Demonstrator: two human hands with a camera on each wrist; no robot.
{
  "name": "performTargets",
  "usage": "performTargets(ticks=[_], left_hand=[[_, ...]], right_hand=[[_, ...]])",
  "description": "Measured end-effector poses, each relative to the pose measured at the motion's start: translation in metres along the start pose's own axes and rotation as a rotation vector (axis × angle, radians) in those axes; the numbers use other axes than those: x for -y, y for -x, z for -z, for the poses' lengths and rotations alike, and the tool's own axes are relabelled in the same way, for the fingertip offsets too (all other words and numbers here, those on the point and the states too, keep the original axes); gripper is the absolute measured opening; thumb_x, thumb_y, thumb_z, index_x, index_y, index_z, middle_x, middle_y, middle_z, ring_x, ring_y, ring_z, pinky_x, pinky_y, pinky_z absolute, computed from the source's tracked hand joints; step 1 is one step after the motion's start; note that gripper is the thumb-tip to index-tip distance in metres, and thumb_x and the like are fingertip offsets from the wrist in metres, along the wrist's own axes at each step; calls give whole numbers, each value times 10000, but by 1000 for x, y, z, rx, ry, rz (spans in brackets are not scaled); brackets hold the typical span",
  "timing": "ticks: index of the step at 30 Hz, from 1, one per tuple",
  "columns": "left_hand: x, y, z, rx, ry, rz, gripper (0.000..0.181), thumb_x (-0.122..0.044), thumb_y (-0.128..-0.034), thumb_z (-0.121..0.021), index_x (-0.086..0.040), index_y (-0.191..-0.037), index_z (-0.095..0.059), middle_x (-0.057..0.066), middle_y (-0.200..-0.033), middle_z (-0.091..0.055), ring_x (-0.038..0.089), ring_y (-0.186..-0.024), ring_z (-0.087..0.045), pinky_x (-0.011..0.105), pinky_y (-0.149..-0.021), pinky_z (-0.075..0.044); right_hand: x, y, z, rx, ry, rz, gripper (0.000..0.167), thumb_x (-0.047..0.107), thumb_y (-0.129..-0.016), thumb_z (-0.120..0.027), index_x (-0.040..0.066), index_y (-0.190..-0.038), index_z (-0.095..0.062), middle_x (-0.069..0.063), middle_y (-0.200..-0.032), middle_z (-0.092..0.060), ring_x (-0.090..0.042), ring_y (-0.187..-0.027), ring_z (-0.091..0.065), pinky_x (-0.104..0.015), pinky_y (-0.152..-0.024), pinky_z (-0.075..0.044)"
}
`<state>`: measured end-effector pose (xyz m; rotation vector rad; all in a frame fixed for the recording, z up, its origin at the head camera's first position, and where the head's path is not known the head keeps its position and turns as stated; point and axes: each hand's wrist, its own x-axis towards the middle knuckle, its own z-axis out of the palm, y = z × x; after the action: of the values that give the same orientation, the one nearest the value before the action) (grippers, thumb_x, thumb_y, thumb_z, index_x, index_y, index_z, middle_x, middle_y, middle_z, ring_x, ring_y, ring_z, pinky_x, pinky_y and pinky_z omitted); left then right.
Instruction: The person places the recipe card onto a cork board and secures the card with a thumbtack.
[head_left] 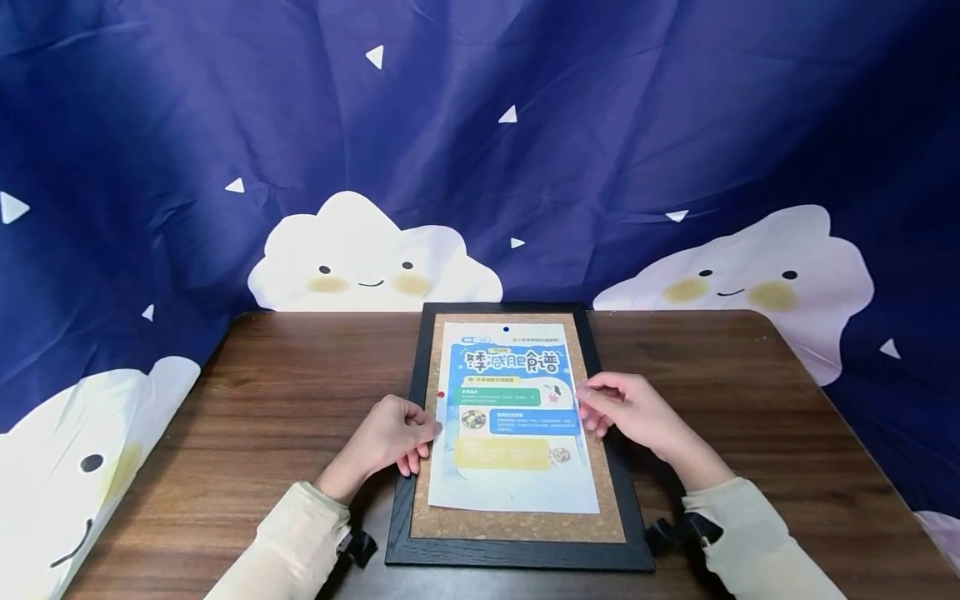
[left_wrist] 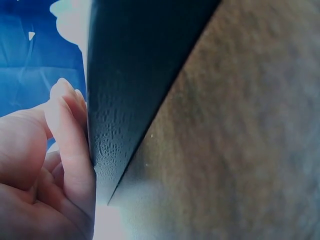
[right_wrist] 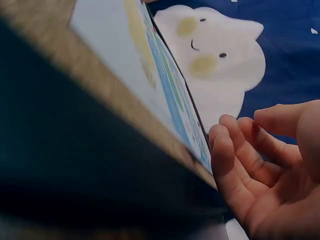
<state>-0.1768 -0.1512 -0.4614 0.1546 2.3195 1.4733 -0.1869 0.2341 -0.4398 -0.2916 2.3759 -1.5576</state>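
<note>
A printed sheet with blue, green and yellow panels (head_left: 517, 487) lies on a cork board (head_left: 480, 525) with a black frame (head_left: 517, 553). A blue pin (head_left: 506, 329) sits at its top edge and a red pin (head_left: 441, 394) at its left edge. My left hand (head_left: 392, 435) rests by the left side of the frame, thumb at the sheet's left edge below the red pin. Across from it, my right hand (head_left: 626, 407) has its fingertips at the sheet's right edge. In the right wrist view its fingers (right_wrist: 242, 175) are loosely bent, and nothing clearly shows between them.
The framed board lies on a brown wooden table (head_left: 750, 400). Behind the table hangs a dark blue curtain (head_left: 570, 167) printed with white clouds (head_left: 367, 250). Dark straps (head_left: 358, 548) are on both wrists, close to the frame's lower corners.
</note>
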Motion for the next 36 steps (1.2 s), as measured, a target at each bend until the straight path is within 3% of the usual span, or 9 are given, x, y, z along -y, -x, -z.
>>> performTargets(ticks=[7, 18, 29, 36], left_hand=[[1, -1, 0, 9, -6, -13, 218, -96, -1017, -719, 7, -825, -723, 29, -600, -671, 88, -420, -623, 274, -425, -571], [1, 0, -1, -2, -20, 3, 212, -98, -1014, -732, 0, -826, -725, 31, -600, -671, 88, -421, -622, 265, -427, -566], [0, 0, 0, -6, -31, -9, 202, -88, -1012, -725, 3, -832, -732, 23, -595, -671, 86, -418, -622, 272, -425, -568], [0, 1, 0, -2, -28, -7, 182, -88, -1011, -726, 6, -856, -746, 18, -593, -670, 87, -419, -624, 267, -426, -567]], right_hand=[[-13, 19, 18, -66, 21, -8, 303, 142, -1109, -608, -118, -1256, -652, -189, -968, -724, -188, -767, -710, -314, -691, -666], [-32, 46, 48, -208, 57, -83, 348, 195, -1121, -601, -108, -1286, -645, -174, -975, -736, -194, -757, -711, -317, -665, -654], [-45, 48, 64, -290, 51, -107, 376, 219, -1125, -597, -132, -1252, -639, -58, -888, -741, -150, -715, -704, -307, -624, -635], [-54, 48, 71, -333, 85, -168, 373, 214, -1123, -597, -133, -1258, -634, 1, -818, -710, -116, -642, -659, -285, -553, -582]])
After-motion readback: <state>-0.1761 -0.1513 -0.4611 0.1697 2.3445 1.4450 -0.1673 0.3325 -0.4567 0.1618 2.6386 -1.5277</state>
